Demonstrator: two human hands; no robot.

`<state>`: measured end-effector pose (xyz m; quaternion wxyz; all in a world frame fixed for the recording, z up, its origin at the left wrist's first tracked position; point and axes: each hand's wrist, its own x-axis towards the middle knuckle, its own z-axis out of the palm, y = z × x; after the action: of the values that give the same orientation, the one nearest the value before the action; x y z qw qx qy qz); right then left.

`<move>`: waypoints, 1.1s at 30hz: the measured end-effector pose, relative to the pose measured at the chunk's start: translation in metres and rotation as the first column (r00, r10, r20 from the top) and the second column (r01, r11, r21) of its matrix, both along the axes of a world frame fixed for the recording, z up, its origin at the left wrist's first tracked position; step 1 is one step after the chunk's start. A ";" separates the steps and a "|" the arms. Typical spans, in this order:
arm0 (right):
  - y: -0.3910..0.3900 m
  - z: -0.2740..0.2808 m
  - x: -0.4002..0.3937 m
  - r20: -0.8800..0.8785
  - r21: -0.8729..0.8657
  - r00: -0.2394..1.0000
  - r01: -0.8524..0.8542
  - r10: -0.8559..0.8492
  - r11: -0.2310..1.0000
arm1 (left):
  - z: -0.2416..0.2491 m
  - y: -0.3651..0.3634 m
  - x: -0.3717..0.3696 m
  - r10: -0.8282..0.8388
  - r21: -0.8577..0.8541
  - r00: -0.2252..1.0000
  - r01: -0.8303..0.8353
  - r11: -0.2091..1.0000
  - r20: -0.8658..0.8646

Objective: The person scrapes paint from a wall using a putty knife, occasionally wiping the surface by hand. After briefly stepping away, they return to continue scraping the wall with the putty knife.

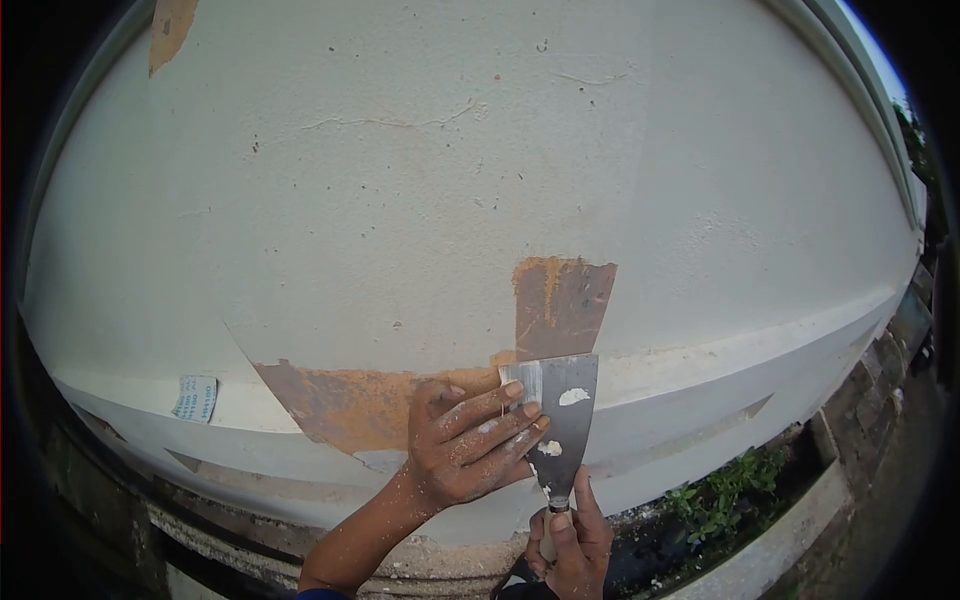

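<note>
My right hand [575,555] is wrapped around the pale handle of a putty knife [572,430], held with its broad blade upward against the wall. White blobs stick to the grey blade. My left hand [462,440], dusted with white specks, lies with fingers stretched flat across the left side of the blade. A whitish streaked strip shows by its fingertips. Just above the blade's edge is a bare brown-grey patch [563,308] where the paint is gone. Another bare, orange-brown patch [345,400] runs left of my left hand.
The off-white wall [400,230] has cracks and small pits. A small piece with blue print [195,398], perhaps sandpaper, rests on the ledge at left. Below right, green plants [735,490] grow beside a concrete edge [770,545]. Another bare patch [172,30] shows at top left.
</note>
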<state>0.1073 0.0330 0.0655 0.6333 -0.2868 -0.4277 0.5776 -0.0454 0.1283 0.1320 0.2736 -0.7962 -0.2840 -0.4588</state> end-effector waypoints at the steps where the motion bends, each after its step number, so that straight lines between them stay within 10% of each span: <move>1: -0.002 -0.003 -0.001 -0.010 -0.031 1.000 0.006 -0.006 0.999 | 0.002 0.002 -0.001 0.006 0.033 1.000 -0.006 0.999 -0.008; 33: -0.001 -0.004 -0.020 0.011 0.013 1.000 0.012 -0.012 1.000 | -0.005 0.000 -0.021 0.037 0.033 0.999 -0.037 0.999 -0.003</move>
<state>0.0875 0.0318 0.0618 0.6362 -0.2885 -0.4332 0.5695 -0.0659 0.1278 0.1267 0.2955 -0.7871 -0.2907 -0.4567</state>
